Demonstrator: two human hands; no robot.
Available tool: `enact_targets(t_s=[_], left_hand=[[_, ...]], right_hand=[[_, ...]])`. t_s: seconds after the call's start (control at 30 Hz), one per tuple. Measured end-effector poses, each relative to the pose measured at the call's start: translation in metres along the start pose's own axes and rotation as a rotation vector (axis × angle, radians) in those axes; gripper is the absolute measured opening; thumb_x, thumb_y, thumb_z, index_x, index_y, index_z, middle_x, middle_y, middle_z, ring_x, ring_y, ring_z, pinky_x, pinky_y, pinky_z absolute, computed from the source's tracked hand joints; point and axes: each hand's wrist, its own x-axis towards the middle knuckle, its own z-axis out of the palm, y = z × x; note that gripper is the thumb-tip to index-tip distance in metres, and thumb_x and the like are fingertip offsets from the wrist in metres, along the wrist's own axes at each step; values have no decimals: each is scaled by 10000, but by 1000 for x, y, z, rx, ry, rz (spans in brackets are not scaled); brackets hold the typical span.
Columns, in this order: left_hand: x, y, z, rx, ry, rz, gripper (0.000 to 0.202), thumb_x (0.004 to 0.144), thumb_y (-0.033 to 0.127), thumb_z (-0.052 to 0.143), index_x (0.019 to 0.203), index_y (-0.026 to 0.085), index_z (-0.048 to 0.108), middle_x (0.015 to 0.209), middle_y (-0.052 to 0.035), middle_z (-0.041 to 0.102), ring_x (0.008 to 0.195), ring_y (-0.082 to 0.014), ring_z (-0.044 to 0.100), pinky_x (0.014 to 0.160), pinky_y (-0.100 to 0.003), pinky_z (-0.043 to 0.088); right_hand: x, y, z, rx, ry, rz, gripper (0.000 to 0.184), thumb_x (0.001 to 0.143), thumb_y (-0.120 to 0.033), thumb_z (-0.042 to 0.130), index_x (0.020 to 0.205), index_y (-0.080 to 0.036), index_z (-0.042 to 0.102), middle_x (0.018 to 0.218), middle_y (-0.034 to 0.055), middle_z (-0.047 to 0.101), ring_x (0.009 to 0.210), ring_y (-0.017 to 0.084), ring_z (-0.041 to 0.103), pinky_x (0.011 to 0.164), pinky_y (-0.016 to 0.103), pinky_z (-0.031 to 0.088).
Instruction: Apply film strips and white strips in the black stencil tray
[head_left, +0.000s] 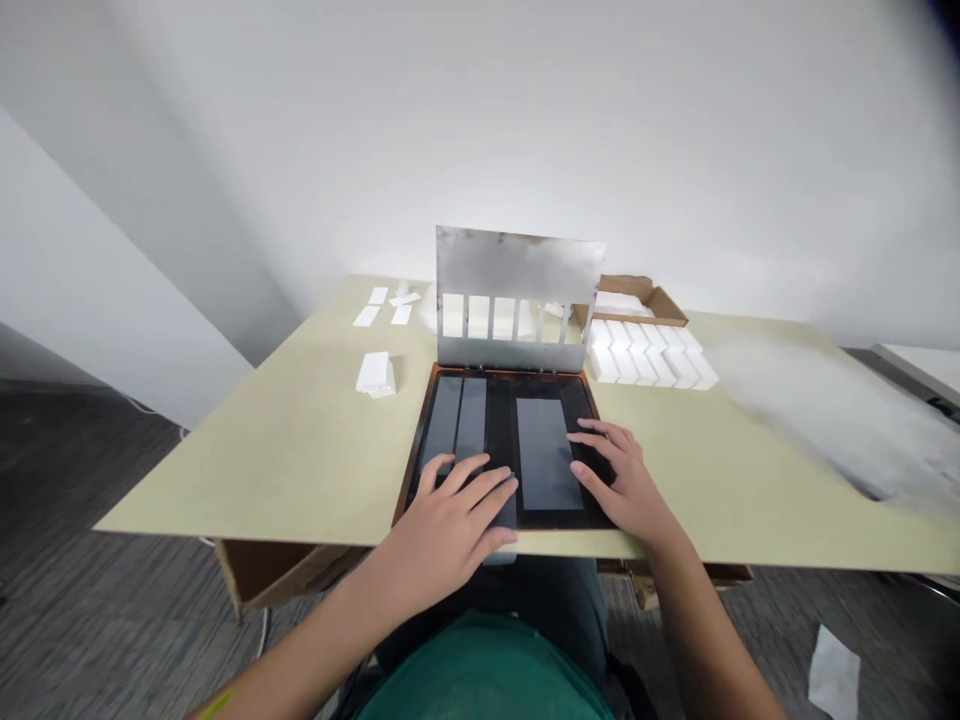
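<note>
Grey strips [471, 415] lie on the black board [501, 410], partly beneath the left hand [442, 535], whose grip I cannot tell, while the loosely spread, ungrasping right hand [626, 485] rests alongside, apparently an alignment step calling for careful squaring

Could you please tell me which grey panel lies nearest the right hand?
The wide grey panel on the black board, by the right hand's fingertips; the narrower grey strips lie farther left.

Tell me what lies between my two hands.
In the head view, the wide grey rectangle of the black tray lies between your left hand and right hand.
</note>
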Motion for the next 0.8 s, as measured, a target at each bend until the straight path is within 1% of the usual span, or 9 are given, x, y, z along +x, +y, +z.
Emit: enact_targets(t_s=[0.13, 0.27, 0.33, 0.4, 0.47, 0.53, 0.6, 0.7, 0.8], left_hand=[[6, -8, 4, -10, -19, -2, 389, 1124, 458, 489, 1406, 244, 651, 1434, -72, 683, 1396, -342, 536, 1187, -575, 274], [14, -15, 2, -23, -49, -16, 297, 1128, 383, 478, 1258, 247, 707, 1572, -117, 553, 1473, -372, 461, 1170, -619, 304], [19, -18, -2, -37, -74, 0, 276, 1118, 408, 502, 1173, 250, 721, 1610, -100, 519, 1510, -373, 418, 1190, -621, 301], [23, -20, -7, -56, -99, 22, 261, 1109, 427, 524, 1125, 258, 722, 1571, -66, 570, 1510, -354, 422, 1223, -609, 282], [25, -21, -11, -80, -119, 28, 241, 1111, 413, 527, 1145, 275, 720, 1489, -42, 639, 1474, -332, 463, 1236, -598, 273], [24, -22, -14, -102, -135, 17, 243, 1116, 410, 517, 1194, 294, 716, 1444, -41, 658, 1434, -323, 499, 1216, -592, 305], [24, -23, -17, -107, -163, 9, 263, 1124, 419, 495, 1218, 301, 711, 1511, -57, 607, 1464, -334, 470, 1195, -606, 324], [24, -27, -20, -92, -230, 31, 272, 1135, 402, 470, 1240, 299, 699, 1647, -58, 482, 1557, -358, 360, 1192, -631, 322], [25, -29, -22, -88, -254, 59, 258, 1129, 378, 497, 1301, 323, 680, 1602, -19, 545, 1533, -344, 410, 1200, -619, 322]], right_hand=[[-1, 0, 1, -2, -13, 5, 354, 1039, -520, 583, 1332, -341, 668, 1500, 88, 586, 1410, 344, 503, 1178, 620, 388], [-1, 0, 2, -6, -27, 14, 351, 1043, -515, 584, 1348, -353, 648, 1518, 79, 568, 1431, 339, 475, 1186, 629, 373], [-2, -1, 2, -10, -35, 18, 354, 1040, -515, 589, 1351, -358, 647, 1522, 76, 564, 1435, 342, 471, 1183, 633, 375], [-1, -1, 2, -13, -39, 23, 359, 1036, -517, 594, 1354, -359, 647, 1529, 77, 557, 1435, 346, 470, 1181, 633, 378], [-2, -1, 2, -14, -43, 28, 364, 1034, -519, 595, 1358, -358, 645, 1533, 77, 551, 1438, 348, 468, 1182, 632, 378], [-2, -2, 1, -11, -51, 31, 363, 1036, -517, 593, 1360, -360, 642, 1536, 74, 547, 1442, 348, 461, 1184, 633, 377], [-2, -2, 0, -7, -62, 32, 364, 1036, -519, 594, 1362, -363, 639, 1536, 72, 546, 1445, 349, 455, 1186, 638, 372], [-2, -3, -1, -2, -72, 36, 375, 1032, -528, 597, 1368, -365, 634, 1538, 76, 542, 1447, 356, 448, 1188, 652, 361], [-2, -3, -1, -1, -74, 42, 382, 1030, -532, 599, 1374, -369, 630, 1540, 70, 539, 1449, 356, 445, 1191, 651, 361]])
